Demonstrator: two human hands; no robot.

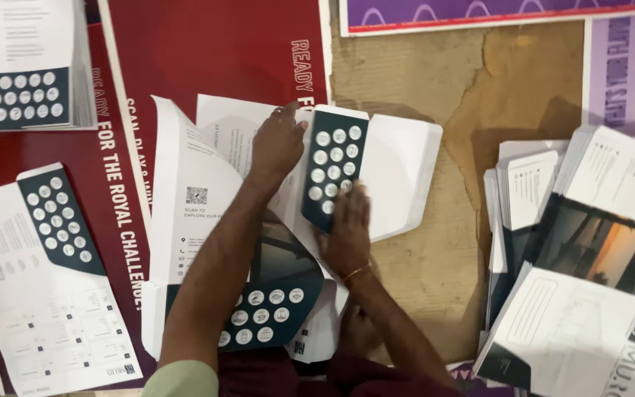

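Note:
A white printed sheet with a dark teal panel of round white icons (334,165) lies folded in the middle of the view. My left hand (277,143) presses flat on its left part, fingers spread. Pressing on the lower end of the teal panel is my right hand (348,224), palm down, with a thin bangle at the wrist. Under my arms lies another sheet of the same kind (262,312), its teal panel turned toward me. Neither hand grips anything; both rest flat on the paper.
Similar sheets lie at the left (49,272) and top left (23,66). A heap of folded brochures (589,235) fills the right side. Large red posters (207,51) and brown cardboard (435,73) cover the surface beneath. A purple poster (494,13) runs along the top.

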